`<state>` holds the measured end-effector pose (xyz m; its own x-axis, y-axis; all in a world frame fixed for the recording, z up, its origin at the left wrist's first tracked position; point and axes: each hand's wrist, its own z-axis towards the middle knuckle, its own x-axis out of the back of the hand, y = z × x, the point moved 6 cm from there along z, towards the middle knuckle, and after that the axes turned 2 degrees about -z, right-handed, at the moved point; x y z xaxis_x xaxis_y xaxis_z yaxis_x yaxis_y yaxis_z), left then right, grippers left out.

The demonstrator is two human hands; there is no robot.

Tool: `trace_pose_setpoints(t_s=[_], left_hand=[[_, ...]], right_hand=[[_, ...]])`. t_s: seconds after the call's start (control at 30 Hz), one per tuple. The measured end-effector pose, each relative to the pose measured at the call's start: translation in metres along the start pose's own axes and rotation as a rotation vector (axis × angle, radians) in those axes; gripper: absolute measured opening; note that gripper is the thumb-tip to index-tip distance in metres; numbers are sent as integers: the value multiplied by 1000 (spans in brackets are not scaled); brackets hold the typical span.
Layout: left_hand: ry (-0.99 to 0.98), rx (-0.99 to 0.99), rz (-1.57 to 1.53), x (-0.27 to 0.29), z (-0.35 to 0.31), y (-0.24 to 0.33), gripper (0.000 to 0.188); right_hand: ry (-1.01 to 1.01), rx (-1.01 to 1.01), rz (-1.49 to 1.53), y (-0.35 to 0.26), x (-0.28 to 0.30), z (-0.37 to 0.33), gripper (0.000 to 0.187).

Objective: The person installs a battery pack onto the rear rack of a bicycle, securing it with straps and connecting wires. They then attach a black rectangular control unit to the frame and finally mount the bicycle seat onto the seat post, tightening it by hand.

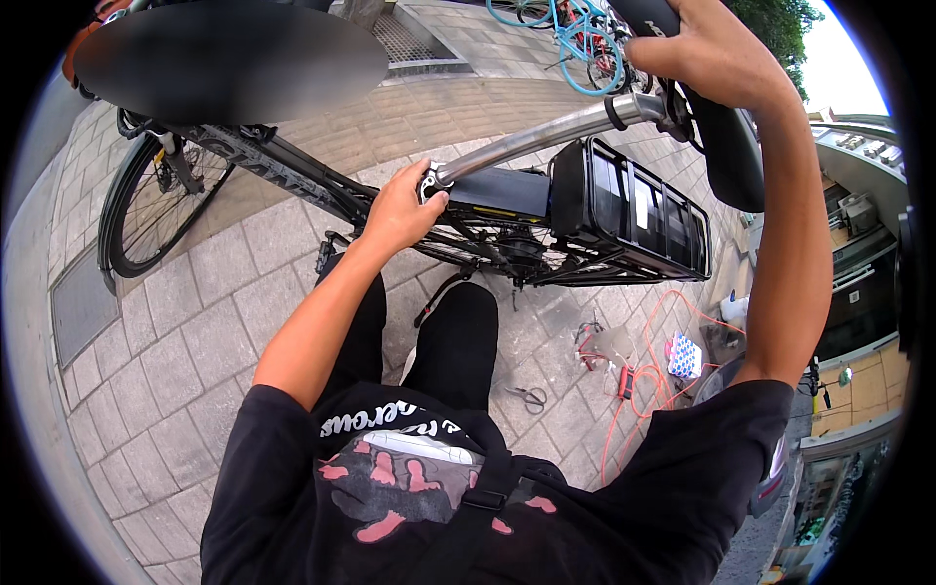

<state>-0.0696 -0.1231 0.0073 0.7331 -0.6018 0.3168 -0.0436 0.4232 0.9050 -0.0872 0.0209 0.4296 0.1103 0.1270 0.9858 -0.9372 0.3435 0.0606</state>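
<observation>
A dark electric bicycle [283, 178] stands across the view, its front wheel at the left. My left hand [400, 210] is closed around the seat clamp [430, 185], thumb and fingers on either side of it. From the clamp a silver seat post [531, 135] runs up to the black saddle [733, 161]. My right hand [717, 54] grips the saddle near the top edge, some of its fingers hidden. Behind the seat post, a black rear rack [643, 214] with barred sides sits over the back wheel.
Light blue bicycles [588, 54] stand beyond. On the paving lie scissors [531, 398], an orange cable [636, 414], a red-and-black device [625, 382] and a blue-and-white packet [684, 356]. A large dark blurred shape [234, 63] covers the bicycle's front. A shopfront [858, 253] stands at the right.
</observation>
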Motion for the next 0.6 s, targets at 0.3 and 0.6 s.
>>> trace_pose_setpoints(t_s=[0.3, 0.6], left_hand=[[-42, -1, -13, -4, 0, 6, 75], [-83, -39, -166, 3, -7, -1, 83]], right_hand=[[-155, 54, 75, -1, 1, 14, 49], [-17, 11, -23, 6, -15, 32, 47]])
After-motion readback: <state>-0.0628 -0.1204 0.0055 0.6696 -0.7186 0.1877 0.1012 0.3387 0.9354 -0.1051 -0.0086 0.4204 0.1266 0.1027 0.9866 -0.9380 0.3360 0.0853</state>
